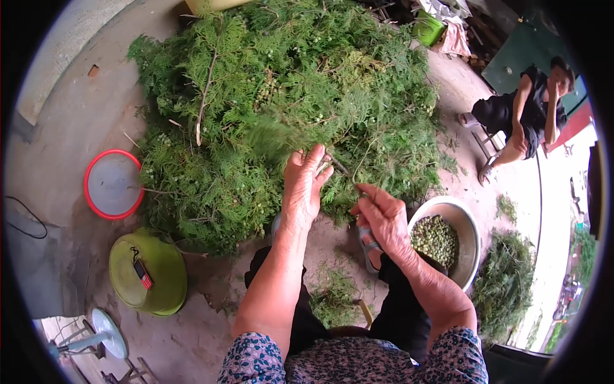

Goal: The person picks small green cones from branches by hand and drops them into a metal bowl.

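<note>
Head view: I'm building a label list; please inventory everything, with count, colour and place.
Conifer branch pile: one, green, centre.
Metal basin: one, silver, right.
Small cones: many, green-brown, inside basin.
Conifer heap: one, green, far right.
Round vessel: one, red-rimmed, left.
Upturned tub: one, yellow-green, lower left.
Mobile phone: one, red-and-black, on tub.
Round-based stand: one, pale blue, lower left.
Plastic container: one, bright green, upper right.
Seated person: one, dark-clothed, right.
Sleeves: two, blue-patterned, bottom.
Left hand, right hand: two, bare, at pile's near edge.
</note>
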Available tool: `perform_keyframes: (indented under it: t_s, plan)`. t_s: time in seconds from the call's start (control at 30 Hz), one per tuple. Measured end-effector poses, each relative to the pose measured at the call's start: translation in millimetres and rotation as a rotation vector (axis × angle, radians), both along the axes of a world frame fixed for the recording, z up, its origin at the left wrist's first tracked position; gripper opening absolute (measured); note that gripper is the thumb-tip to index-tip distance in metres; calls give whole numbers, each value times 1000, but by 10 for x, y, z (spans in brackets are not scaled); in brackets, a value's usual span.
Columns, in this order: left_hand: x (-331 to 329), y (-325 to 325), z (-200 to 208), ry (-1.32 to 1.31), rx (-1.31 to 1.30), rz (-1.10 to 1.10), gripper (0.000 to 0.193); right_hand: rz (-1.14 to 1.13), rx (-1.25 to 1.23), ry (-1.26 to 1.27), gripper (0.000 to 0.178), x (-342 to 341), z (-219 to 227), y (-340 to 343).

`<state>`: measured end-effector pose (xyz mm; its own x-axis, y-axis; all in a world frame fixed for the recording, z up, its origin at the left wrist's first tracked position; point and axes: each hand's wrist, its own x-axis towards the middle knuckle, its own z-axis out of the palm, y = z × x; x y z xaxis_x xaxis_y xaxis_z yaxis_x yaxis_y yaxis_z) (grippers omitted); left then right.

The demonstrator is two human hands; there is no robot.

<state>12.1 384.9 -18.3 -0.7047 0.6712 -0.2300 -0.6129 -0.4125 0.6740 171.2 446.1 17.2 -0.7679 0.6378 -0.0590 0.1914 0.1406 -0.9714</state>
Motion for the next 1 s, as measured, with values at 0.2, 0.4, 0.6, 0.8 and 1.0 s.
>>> perform_keyframes:
  t_s: [0.2,0.4,0.6,0.8,1.0]
  plan:
    - [-66,-89,-88,4,209,103,37,247,183,-142,45,89,-242,-117]
    - [-7,15,-4,24,58,103,22,208,129,-156,45,127,-283,497]
    - [228,134,52,218,7,-204,18,79,-216,154,61,-67,-153,545]
    - [382,139,-281,482,-242,-350,22,22,102,148,64,-171,-275,596]
    - [547,142,-88,1249,-439,-164,19,56,479,172,60,-101,-378,672]
